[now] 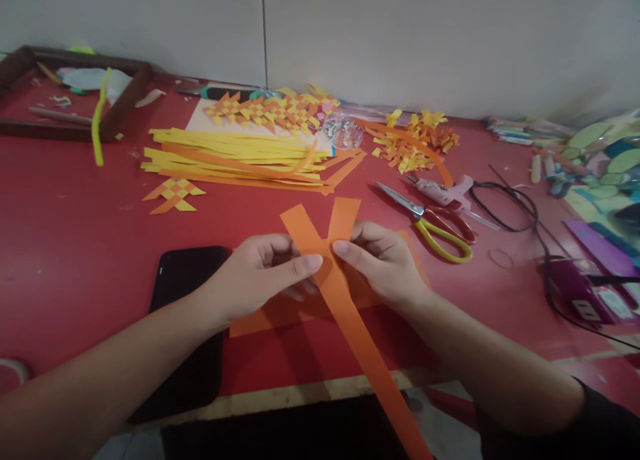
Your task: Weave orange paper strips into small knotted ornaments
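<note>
An orange paper strip runs between my hands, its long end hanging past the table's front edge. Near its upper end it crosses a second orange piece; whether this is the same strip folded over, I cannot tell. My left hand pinches the crossing from the left, thumb on top. From the right, my right hand pinches the upper piece with thumb and curled fingers. Beneath both hands an orange paper sheet lies on the red table, partly hidden. A woven yellow-and-orange paper fish lies farther left.
A black phone lies left of my hands. Scissors, a pink glue gun and its black cable are at the right. Behind lie yellow paper strips, woven fish, paper scraps and a wooden frame.
</note>
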`<state>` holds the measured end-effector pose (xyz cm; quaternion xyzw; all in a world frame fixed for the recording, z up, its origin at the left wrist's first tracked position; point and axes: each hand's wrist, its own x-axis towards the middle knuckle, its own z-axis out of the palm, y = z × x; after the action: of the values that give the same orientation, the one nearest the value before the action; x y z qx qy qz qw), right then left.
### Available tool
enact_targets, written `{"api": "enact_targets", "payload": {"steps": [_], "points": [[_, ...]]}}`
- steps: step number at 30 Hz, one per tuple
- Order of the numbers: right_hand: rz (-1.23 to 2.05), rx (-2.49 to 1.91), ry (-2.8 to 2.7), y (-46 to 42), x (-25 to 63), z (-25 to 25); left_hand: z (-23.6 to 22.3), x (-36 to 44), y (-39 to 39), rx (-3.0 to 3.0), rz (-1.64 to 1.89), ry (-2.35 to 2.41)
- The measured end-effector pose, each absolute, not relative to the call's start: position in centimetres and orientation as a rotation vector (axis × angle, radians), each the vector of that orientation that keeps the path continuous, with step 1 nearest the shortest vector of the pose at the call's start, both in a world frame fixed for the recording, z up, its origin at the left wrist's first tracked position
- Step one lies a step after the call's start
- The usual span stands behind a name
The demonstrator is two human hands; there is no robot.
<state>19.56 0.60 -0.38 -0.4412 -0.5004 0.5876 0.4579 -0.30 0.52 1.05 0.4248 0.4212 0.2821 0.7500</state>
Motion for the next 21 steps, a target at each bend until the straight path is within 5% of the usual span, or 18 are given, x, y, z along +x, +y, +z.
{"api": "enact_targets", "payload": {"steps": [8, 21], "points": [[1.821, -1.013, -1.041, 0.55, 19.84, -0.44, 1.03, -0.43, 0.55, 0.917, 0.613, 0.906], [1.591, -1.046, -1.196, 0.54, 19.78, -0.47, 0.76, -0.35, 0.74, 0.858, 0.672, 0.945]]}}
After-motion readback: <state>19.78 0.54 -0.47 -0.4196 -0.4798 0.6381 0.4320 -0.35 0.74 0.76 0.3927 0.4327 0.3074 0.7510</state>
